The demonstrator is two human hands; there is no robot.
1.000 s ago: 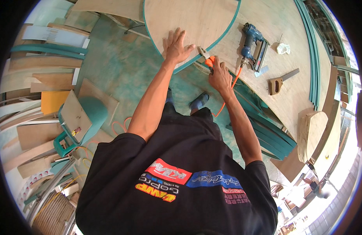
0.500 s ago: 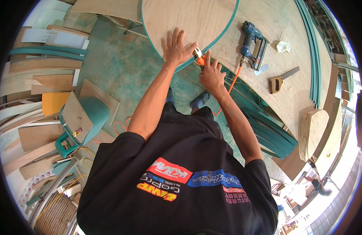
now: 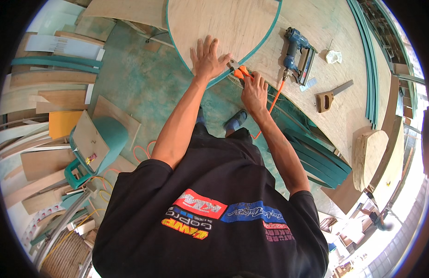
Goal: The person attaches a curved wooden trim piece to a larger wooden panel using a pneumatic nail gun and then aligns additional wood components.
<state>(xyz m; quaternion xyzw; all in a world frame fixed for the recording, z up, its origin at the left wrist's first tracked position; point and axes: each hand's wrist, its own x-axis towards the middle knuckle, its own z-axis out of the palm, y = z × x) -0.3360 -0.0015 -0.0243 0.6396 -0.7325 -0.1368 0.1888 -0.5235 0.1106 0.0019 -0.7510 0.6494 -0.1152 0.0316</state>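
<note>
My left hand (image 3: 208, 64) lies flat with its fingers spread on a rounded wooden panel (image 3: 223, 25) that has a teal strip along its edge. Just beside that thumb, at the panel's near edge, is the metal head of a pair of orange-handled pliers (image 3: 242, 71). My right hand (image 3: 254, 94) is closed around the handle end of the pliers, with some fingers partly hidden. The jaws reach over the teal edging; whether they grip anything there is too small to tell.
On the wooden worktable (image 3: 337, 106) lie a blue-black nail gun (image 3: 298, 53) with an orange air hose, a handsaw (image 3: 332, 96), crumpled white material (image 3: 334, 57) and long teal strips (image 3: 369, 69). More teal pieces (image 3: 316, 160) sit below. At left, a green stool (image 3: 77, 170) and stacked boards.
My right hand has drawn back slightly to the right and down, and its index finger is now bent. The pliers have turned, showing more of their head and handles. My left hand stays in place.
</note>
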